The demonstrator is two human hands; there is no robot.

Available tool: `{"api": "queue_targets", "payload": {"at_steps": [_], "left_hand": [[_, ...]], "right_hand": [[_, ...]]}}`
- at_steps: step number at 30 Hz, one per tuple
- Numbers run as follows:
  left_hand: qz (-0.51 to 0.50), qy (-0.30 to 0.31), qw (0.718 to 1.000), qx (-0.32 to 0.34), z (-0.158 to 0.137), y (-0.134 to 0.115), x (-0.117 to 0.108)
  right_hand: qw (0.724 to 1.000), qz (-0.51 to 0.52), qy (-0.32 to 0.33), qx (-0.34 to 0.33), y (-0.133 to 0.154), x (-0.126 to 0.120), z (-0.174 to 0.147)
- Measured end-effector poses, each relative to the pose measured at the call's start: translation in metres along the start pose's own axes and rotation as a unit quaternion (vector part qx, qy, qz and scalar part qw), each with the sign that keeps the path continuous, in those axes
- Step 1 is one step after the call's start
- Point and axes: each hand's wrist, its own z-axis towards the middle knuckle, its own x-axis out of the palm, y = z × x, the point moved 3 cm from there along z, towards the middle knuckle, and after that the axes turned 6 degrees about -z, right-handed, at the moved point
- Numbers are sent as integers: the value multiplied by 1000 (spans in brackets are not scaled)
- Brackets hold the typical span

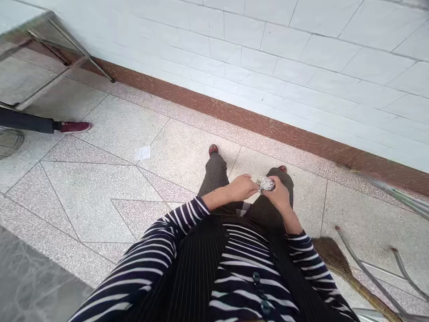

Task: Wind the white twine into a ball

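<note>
In the head view, a small bundle of white and grey cord [267, 184] sits between my two hands, above my lap. My right hand [279, 195] is wrapped round the bundle from its right side. From the left, my left hand [243, 187] pinches at the bundle's near left end, where a bit of cord seems to lie between the fingertips. The fingers partly hide the cord there. Below the hands are my dark trousers [214, 172], with the legs apart.
A straw broom [355, 281] and a metal-legged frame [378, 264] lie at right. A white paper [143, 153] is on the floor. Another person's shoe [75, 127] and a metal-framed table [83, 51] are at left. A tiled wall [248, 49] runs along the front.
</note>
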Motion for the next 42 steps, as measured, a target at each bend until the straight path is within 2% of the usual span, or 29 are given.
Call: {"api": "queue_targets", "payload": {"at_steps": [5,9,11,16,19,21,24,26,27,29,30,32,35,39,42], "left_hand": [[43,-17,998,30,7,18,-8],[12,-55,998,16,8,29,0],[-34,-81,996,1,10,36,3],[-141,-132,980,-49,17,50,-4],[-194,-128,970,-76,18,45,-7],[-222,-105,967,-63,16,33,-5],[-182,-76,980,-31,9,11,-1],[-108,-75,991,-13,5,0,0],[-69,-75,995,-3,3,-3,-1],[-5,-69,997,22,2,-4,-2],[20,-63,997,34,1,-2,-3],[56,-50,996,51,0,3,-3],[64,-43,994,72,-3,13,0],[12,-71,995,68,-7,20,5],[-40,-90,994,52,-6,20,7]], "right_hand": [[988,69,137,37,-12,17,-23],[953,180,236,60,-8,10,-42],[936,250,243,54,0,1,-51],[929,328,174,-13,37,-35,-66],[932,337,109,-78,63,-55,-64],[941,316,48,-111,74,-63,-53],[970,191,-73,-129,71,-61,-29],[982,30,-145,-115,59,-51,-14],[982,-59,-153,-97,50,-43,-9],[978,-163,-107,-79,32,-23,-2],[981,-165,-69,-69,22,-13,-2],[994,-106,15,-32,5,4,-5],[994,-21,107,6,-9,18,-15],[983,53,175,20,-9,17,-28],[964,145,220,36,-5,14,-38]]}}
